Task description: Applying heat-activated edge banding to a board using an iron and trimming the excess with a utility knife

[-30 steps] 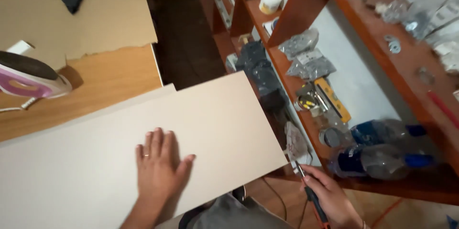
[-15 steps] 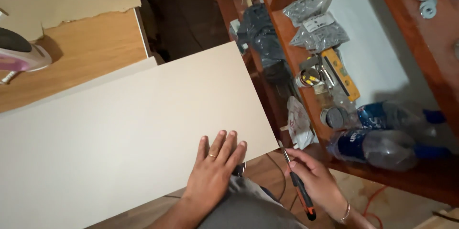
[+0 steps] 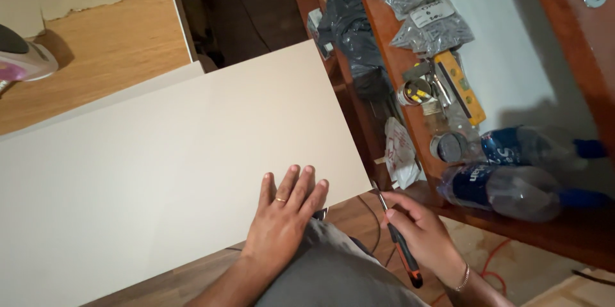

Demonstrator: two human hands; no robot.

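A large off-white board (image 3: 173,159) lies flat across the workbench and fills the middle of the view. My left hand (image 3: 285,214), with a ring on one finger, rests palm down on the board's near right edge, fingers spread. My right hand (image 3: 423,233) is just off the board's near right corner and grips a screwdriver (image 3: 400,249) with a black and orange handle. Its metal tip points up toward that corner.
A clothes iron (image 3: 22,57) sits on the wooden bench at far left. A wooden shelf (image 3: 410,70) on the right carries bags of hardware, a yellow level (image 3: 461,86), a tape roll and two plastic bottles (image 3: 512,185). An orange cable lies on the floor.
My left hand has slid right along the board toward its near right corner. My right hand with the screwdriver has come up closer to that corner. The view has shifted toward the shelf.
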